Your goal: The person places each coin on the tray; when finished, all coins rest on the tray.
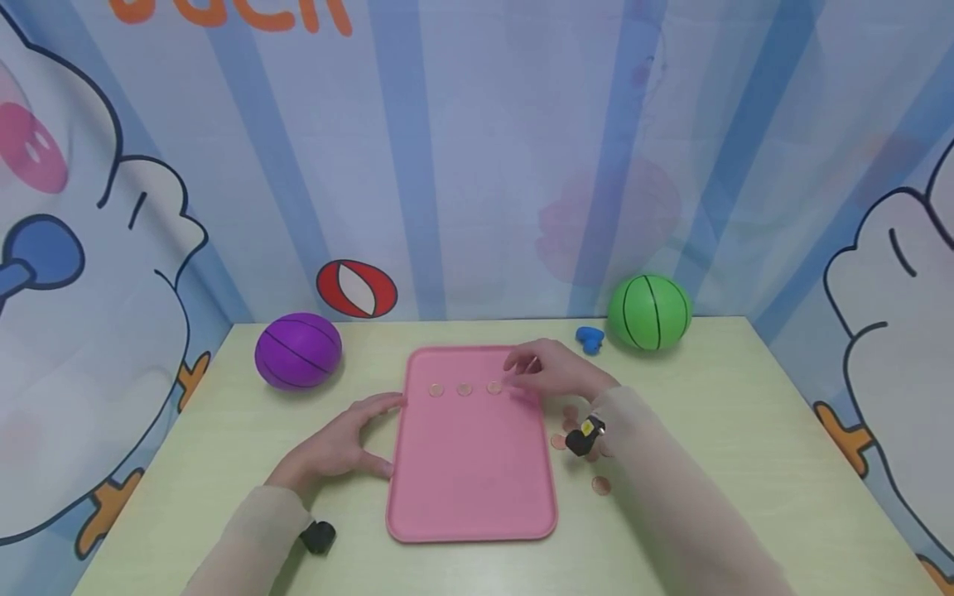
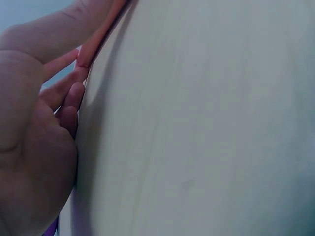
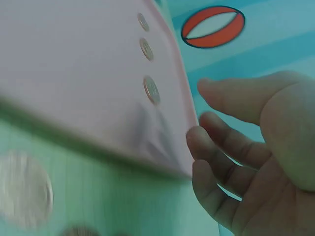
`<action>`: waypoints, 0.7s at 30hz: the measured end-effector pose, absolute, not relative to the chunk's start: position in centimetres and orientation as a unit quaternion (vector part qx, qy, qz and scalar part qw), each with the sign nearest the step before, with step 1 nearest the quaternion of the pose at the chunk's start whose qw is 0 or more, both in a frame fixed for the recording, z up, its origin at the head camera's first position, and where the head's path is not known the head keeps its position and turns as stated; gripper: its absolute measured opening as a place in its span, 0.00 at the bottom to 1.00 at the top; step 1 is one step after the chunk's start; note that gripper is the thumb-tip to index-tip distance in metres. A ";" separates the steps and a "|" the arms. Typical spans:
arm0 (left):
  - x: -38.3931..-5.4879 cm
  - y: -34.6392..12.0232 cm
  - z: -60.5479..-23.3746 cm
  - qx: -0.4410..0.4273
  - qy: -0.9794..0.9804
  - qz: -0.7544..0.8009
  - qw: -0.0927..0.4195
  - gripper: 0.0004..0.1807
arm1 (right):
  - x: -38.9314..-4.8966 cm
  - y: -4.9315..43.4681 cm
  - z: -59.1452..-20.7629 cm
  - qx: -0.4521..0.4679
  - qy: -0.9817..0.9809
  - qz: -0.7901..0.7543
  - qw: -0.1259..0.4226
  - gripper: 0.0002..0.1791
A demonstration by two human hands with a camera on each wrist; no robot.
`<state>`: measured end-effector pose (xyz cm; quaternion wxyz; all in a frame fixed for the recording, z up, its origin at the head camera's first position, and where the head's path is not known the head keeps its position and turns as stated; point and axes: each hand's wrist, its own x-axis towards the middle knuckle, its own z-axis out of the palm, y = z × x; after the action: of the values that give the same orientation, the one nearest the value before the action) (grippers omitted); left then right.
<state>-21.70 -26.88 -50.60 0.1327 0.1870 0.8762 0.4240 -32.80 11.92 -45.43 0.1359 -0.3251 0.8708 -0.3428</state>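
Observation:
A pink tray lies on the table, with three coins in a row near its far end. My left hand rests at the tray's left edge, index finger and thumb spread and touching the rim. Over the tray's far right part is my right hand, close to the rightmost coin. In the right wrist view its fingers are loosely bent, the thumb apart from them, and no coin shows between them. Several loose coins lie right of the tray, partly hidden by the right wrist.
A purple ball sits at the back left of the table. At the back right stand a green ball and a small blue object. A printed cloth hangs behind the table.

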 end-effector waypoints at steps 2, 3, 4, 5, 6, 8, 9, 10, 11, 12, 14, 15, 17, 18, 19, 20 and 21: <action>-21.7 -26.9 -50.6 0.188 0.875 0.425 0.132 0.62 | -32.7 12.9 -45.4 -0.326 0.866 -0.352 0.145 0.14; -21.7 -26.9 -50.6 0.189 0.875 0.426 0.132 0.62 | -32.7 13.4 -45.4 -0.327 0.862 -0.357 0.148 0.13; -21.8 -26.9 -50.6 0.191 0.874 0.427 0.131 0.62 | -32.7 13.8 -45.4 -0.326 0.860 -0.362 0.152 0.13; -21.8 -27.0 -50.7 0.192 0.874 0.428 0.130 0.62 | -32.7 14.3 -45.4 -0.323 0.859 -0.367 0.155 0.13; -21.8 -27.0 -50.7 0.192 0.873 0.429 0.130 0.62 | -32.7 14.7 -45.4 -0.320 0.858 -0.370 0.157 0.14; -21.9 -27.0 -50.8 0.192 0.873 0.430 0.129 0.62 | -32.7 15.6 -45.5 -0.316 0.857 -0.374 0.162 0.14; -21.9 -27.0 -50.8 0.192 0.872 0.430 0.129 0.62 | -32.7 16.0 -45.5 -0.313 0.858 -0.373 0.165 0.14; -21.9 -26.9 -50.8 0.193 0.873 0.430 0.128 0.62 | -32.7 16.4 -45.6 -0.312 0.858 -0.373 0.166 0.13; -21.9 -26.9 -50.8 0.193 0.873 0.430 0.128 0.62 | -32.7 16.8 -45.7 -0.311 0.858 -0.372 0.168 0.13; -21.8 -26.9 -50.8 0.193 0.873 0.430 0.128 0.62 | -32.7 17.2 -45.8 -0.311 0.859 -0.370 0.168 0.13; -21.8 -26.9 -50.7 0.195 0.873 0.428 0.126 0.62 | -32.5 18.0 -45.9 -0.311 0.858 -0.370 0.173 0.12; -21.8 -26.9 -50.7 0.195 0.874 0.428 0.126 0.62 | -32.4 18.3 -46.0 -0.311 0.858 -0.370 0.174 0.11; -21.8 -26.9 -50.7 0.197 0.874 0.427 0.125 0.62 | -32.2 19.0 -46.0 -0.313 0.858 -0.367 0.176 0.11; -21.7 -26.9 -50.7 0.197 0.874 0.426 0.125 0.62 | -32.1 19.3 -46.0 -0.314 0.859 -0.365 0.177 0.10; -21.7 -26.9 -50.7 0.197 0.874 0.427 0.125 0.61 | -32.0 19.6 -46.1 -0.315 0.859 -0.362 0.177 0.10; -21.7 -26.9 -50.7 0.198 0.874 0.427 0.125 0.61 | -31.9 19.8 -46.2 -0.313 0.861 -0.359 0.179 0.10; -21.7 -26.9 -50.7 0.198 0.873 0.427 0.125 0.61 | -31.9 20.0 -46.3 -0.313 0.862 -0.357 0.181 0.09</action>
<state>-21.73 -26.87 -50.69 0.1245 0.1983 0.8734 0.4270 -31.88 20.04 -46.25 0.1806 -0.3127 0.8615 -0.3569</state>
